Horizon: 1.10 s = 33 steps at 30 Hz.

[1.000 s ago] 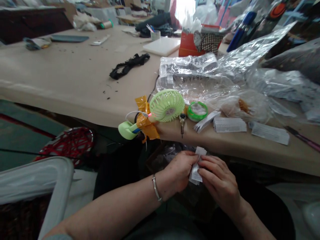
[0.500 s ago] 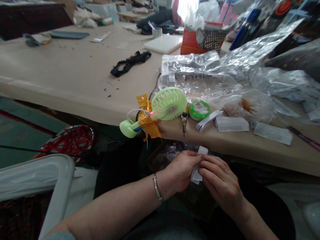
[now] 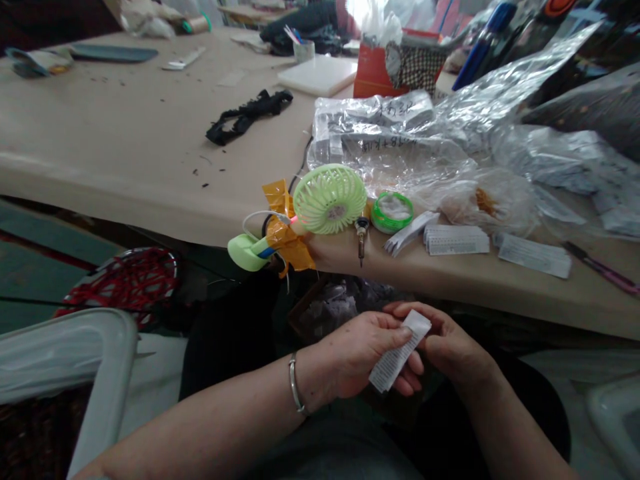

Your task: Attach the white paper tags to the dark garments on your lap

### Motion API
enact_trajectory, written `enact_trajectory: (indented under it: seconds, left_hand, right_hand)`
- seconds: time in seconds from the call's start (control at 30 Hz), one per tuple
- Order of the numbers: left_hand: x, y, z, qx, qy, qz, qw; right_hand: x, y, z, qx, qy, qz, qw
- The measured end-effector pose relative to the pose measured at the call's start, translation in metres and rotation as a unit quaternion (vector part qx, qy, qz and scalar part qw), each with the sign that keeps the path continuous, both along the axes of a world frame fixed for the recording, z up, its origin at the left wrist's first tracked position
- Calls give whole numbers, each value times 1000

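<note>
Between the thumb and fingers of my left hand (image 3: 373,350) is a small stack of white printed labels (image 3: 399,353), held at a slant over my lap. My right hand (image 3: 453,347) is close against the labels' upper right side, its fingers curled and partly behind them. Whatever its fingertips pinch is hidden. On the table edge ahead lie a folded bunch of white labels (image 3: 413,232) and two flat piles, the nearer label pile (image 3: 456,240) and the farther label pile (image 3: 535,255).
A light green fan (image 3: 330,200) is taped at the table edge, beside a soldering-iron-like tool (image 3: 361,240) whose tip overhangs. Near them are a green round tub (image 3: 393,212), clear plastic bags (image 3: 390,153) and pink-handled scissors (image 3: 603,270). A box of white scraps (image 3: 333,310) is below.
The label stack has turned and shows its printed face more fully. My right hand's fingers have moved from the front of the labels to behind their upper side. The view has shifted slightly.
</note>
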State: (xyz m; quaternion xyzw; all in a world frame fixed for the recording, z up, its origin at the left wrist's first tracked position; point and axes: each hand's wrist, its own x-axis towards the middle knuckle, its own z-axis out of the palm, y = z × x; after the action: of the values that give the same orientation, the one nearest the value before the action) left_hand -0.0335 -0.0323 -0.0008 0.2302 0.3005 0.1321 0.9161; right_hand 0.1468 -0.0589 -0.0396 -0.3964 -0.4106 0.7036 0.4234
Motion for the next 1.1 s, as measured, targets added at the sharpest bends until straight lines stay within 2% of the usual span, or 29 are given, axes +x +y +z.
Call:
enact_trajectory:
  seconds: [0.13, 0.23, 0.33, 0.4, 0.47, 0.57, 0.63, 0.7, 0.9, 1.1]
  left_hand:
    - [-2, -4, 1, 6, 0, -33, 999]
    - [-3, -4, -1, 11, 6, -36, 999]
    - [-4, -4, -3, 24, 12, -22, 999]
    - [-4, -3, -3, 34, 12, -5, 999]
    - [-5, -2, -3, 36, 14, 13, 999]
    - [-5, 0, -2, 29, 20, 24, 999]
    - [-5, 0, -1, 29, 28, 24, 999]
    - [-5, 1, 0, 27, 37, 25, 999]
    - [-5, 0, 0, 18, 43, 29, 999]
    - [-6, -1, -1, 13, 40, 39, 998]
  right_hand:
    - [-5, 1, -3, 9, 32, 17, 999]
    - [-7, 0, -4, 22, 27, 27, 999]
    - [-7, -1, 0, 52, -31, 12, 998]
    - [-6, -3, 5, 88, -107, -25, 990]
    - [-7, -7, 12, 154, -224, -71, 960]
    - [-11, -13, 23, 271, -395, -117, 870]
    - [-15, -15, 26, 319, -447, -124, 826]
    - [-19, -15, 26, 340, -464, -119, 809]
    - [-22, -16, 19, 346, -476, -126, 799]
    - [-23, -17, 18, 335, -463, -121, 812]
